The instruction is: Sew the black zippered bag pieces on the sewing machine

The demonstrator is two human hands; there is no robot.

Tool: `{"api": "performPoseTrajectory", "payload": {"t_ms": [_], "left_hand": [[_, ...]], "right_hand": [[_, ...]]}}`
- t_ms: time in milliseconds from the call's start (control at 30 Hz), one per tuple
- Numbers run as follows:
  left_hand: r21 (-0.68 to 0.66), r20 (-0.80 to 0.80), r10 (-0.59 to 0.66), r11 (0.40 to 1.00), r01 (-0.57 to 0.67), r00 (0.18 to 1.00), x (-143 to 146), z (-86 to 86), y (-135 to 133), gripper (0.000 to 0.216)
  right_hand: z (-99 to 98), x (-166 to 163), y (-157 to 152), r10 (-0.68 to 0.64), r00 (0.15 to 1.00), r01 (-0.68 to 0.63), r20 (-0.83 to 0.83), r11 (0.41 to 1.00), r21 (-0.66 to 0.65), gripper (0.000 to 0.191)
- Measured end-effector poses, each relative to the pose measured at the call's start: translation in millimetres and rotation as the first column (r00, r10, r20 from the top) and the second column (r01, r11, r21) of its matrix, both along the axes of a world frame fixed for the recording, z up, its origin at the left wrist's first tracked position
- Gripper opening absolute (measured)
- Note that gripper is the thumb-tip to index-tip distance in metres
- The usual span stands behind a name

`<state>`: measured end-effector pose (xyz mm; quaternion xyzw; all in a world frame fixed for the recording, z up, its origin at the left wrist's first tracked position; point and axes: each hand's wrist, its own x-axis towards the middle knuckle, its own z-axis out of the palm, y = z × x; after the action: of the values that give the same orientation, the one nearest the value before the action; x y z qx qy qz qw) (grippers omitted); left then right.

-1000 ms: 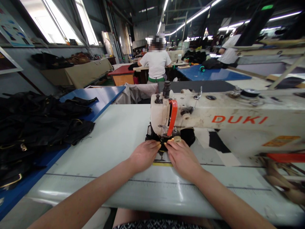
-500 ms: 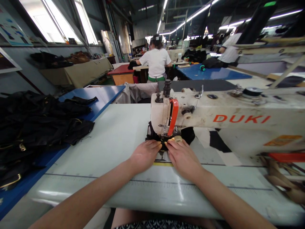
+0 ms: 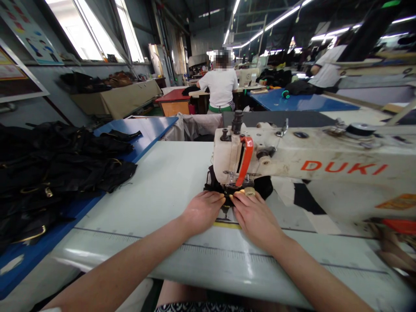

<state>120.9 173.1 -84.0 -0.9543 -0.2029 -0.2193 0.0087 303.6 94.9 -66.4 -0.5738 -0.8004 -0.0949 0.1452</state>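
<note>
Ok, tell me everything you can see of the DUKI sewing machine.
The sewing machine has a scuffed, off-white, metal-looking body, with orange DUKI lettering on its side. It extends toward the right edge. An orange-red guard slants down its head; a black post rises on top. It stands on the pale green table. Black cloth lies beneath the head, with the left hand and right hand close by.

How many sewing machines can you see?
2 clearly: a white, orange-lettered sewing machine, front right; a cream sewing machine, in the background, right of center. Others may be hidden.
</note>
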Motion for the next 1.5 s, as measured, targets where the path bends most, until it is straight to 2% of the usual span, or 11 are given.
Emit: {"api": "performPoseTrajectory", "payload": {"t_ms": [333, 800, 1500], "left_hand": [[0.009, -0.037, 0.023, 1.000, -0.022, 0.999, 0.9, 5.3, -1.2, 0.026], [0.001, -0.038, 0.035, 0.999, -0.035, 0.999, 0.5, 4.5, -0.3, 0.027], [-0.011, -0.048, 0.040, 0.999, -0.040, 0.998, 1.1, 5.9, -0.2, 0.027]], "right_hand": [[5.3, -4.2, 0.3, -0.024, 1.000, 0.025, 0.011, 0.999, -0.038, 0.028], [0.7, -4.2, 0.7, -0.028, 1.000, 0.027, 0.015, 0.999, 0.031, 0.030], [-2.8, -4.1, 1.2, -0.034, 0.999, 0.033, 0.026, 0.999, 0.041, 0.032]]}}
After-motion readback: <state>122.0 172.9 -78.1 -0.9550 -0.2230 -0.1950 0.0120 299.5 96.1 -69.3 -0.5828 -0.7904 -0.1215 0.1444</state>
